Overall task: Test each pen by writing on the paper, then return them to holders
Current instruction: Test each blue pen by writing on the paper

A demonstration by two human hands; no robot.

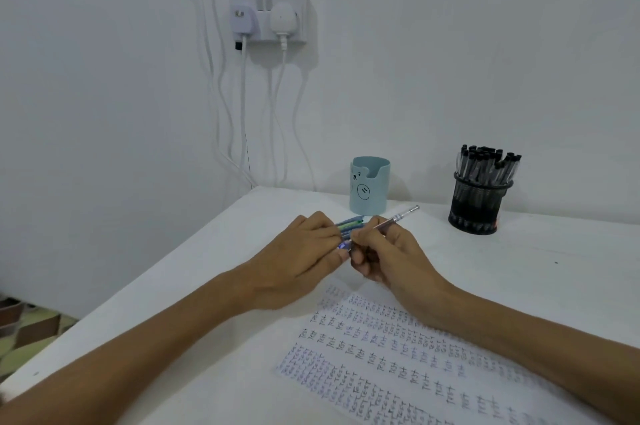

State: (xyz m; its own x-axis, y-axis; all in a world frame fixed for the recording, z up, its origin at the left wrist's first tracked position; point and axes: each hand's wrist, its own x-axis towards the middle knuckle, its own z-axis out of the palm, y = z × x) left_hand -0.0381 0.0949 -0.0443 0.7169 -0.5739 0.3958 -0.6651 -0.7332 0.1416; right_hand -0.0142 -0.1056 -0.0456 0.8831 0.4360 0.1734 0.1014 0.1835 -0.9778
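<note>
— On the near side of the bench [554, 269], what stands recorded?

— The paper [398, 355] lies flat and is covered in many rows of test writing. Judgement: testing is well advanced, possibly near its end.

— And beyond it, the hands?

— They meet just past the paper's far edge. The left hand [304, 258] has its grip closed round a small bundle of blue-green pens [349, 222]. The right hand [388, 258] pinches a slim pen [398, 217] near its lower end. The barrel slants up and away, its tail toward the holders. The tip is hidden between the hands.

— Outstanding items?

— The held pens are not yet returned. Farther back, the teal holder [370, 187] stands just behind the hands, and its contents cannot be seen. The black mesh holder [479, 203], well to its right, is packed with black-capped pens. Whether the slim pen has been tested cannot be told.
</note>
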